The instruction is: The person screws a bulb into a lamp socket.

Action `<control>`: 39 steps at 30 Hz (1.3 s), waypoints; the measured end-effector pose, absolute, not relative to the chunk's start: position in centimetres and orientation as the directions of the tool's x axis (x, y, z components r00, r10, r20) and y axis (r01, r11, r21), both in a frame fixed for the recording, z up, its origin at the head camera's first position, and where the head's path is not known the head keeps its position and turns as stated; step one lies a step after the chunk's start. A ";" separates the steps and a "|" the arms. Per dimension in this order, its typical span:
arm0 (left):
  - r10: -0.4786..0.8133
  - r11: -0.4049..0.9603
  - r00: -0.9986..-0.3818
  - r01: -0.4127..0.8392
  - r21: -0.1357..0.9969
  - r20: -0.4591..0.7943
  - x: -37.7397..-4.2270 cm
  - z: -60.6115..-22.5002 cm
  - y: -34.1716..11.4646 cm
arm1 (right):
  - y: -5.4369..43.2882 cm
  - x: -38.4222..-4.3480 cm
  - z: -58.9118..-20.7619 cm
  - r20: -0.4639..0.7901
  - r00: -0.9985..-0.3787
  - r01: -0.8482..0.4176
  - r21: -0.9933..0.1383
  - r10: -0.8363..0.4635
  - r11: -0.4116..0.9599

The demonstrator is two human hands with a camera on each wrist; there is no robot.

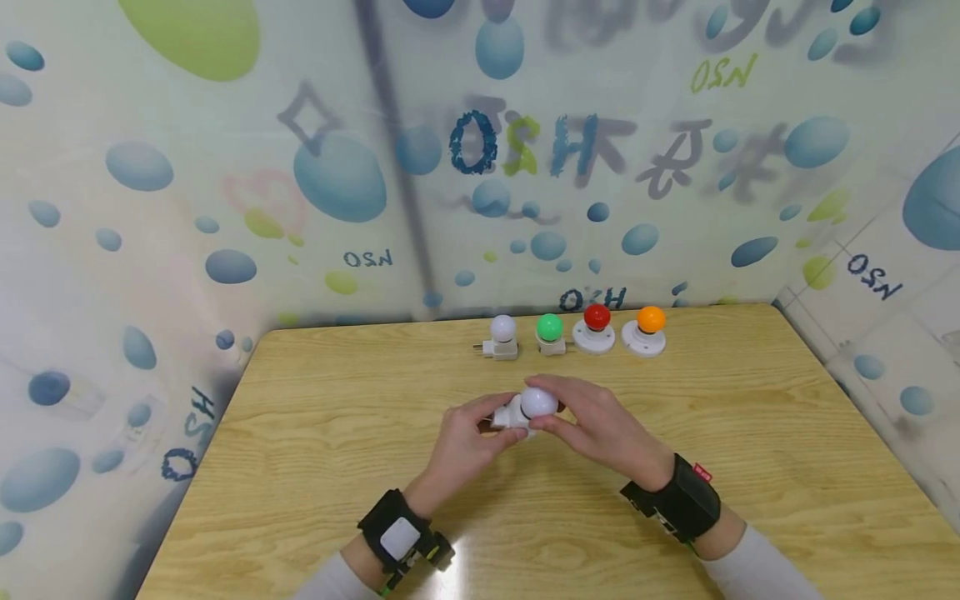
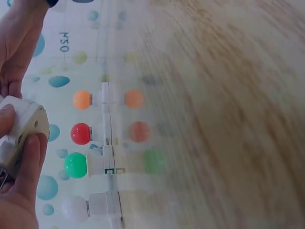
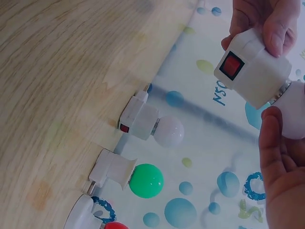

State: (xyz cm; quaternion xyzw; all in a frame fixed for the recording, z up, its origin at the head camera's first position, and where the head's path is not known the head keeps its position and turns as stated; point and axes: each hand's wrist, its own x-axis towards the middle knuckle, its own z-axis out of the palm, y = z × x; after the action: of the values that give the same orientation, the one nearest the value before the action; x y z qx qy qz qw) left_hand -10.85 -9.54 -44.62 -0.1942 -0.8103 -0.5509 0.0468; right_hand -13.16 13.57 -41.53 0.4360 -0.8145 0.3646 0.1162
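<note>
My left hand (image 1: pixel 467 440) grips a white plug-in lamp socket (image 3: pixel 257 67) between thumb and fingers, above the table. A red rocker switch (image 3: pixel 232 65) sits on the socket's side. With thumb and fingers on either side, my right hand (image 1: pixel 592 422) holds a round white bulb (image 1: pixel 539 402). The bulb is at the socket's mouth, where a strip of its metal screw base (image 3: pixel 282 90) shows in the right wrist view. In the left wrist view the socket's white body (image 2: pixel 31 125) is seen from another side and the bulb is hidden.
Along the back edge of the wooden table (image 1: pixel 337 467) stand lamps with a white bulb (image 1: pixel 502 327), a green bulb (image 1: pixel 550 327), a red bulb (image 1: pixel 597 317) and an orange bulb (image 1: pixel 651 318). The red and orange ones have round white bases. A patterned curtain (image 1: pixel 300 250) hangs behind.
</note>
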 end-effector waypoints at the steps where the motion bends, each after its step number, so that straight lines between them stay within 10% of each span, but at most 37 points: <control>1: 0.257 0.323 -0.920 0.371 0.871 0.297 -10.8 -44.6 -9.5 | 13.5 -13.2 -41.6 0.514 -0.592 -0.797 -0.487 -0.620 0.358; 39: 0.225 0.537 -0.919 0.394 0.746 0.324 -12.9 -44.1 -11.9 | 14.4 -13.3 -41.8 0.405 -0.676 -0.729 -0.493 -0.616 0.476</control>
State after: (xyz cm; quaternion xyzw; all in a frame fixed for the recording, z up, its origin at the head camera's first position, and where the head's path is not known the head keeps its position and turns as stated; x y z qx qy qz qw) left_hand -12.87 -11.90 -44.14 -0.1775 -0.8715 -0.4472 0.0947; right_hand -13.29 14.39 -41.75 0.3933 -0.8547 0.3277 0.0859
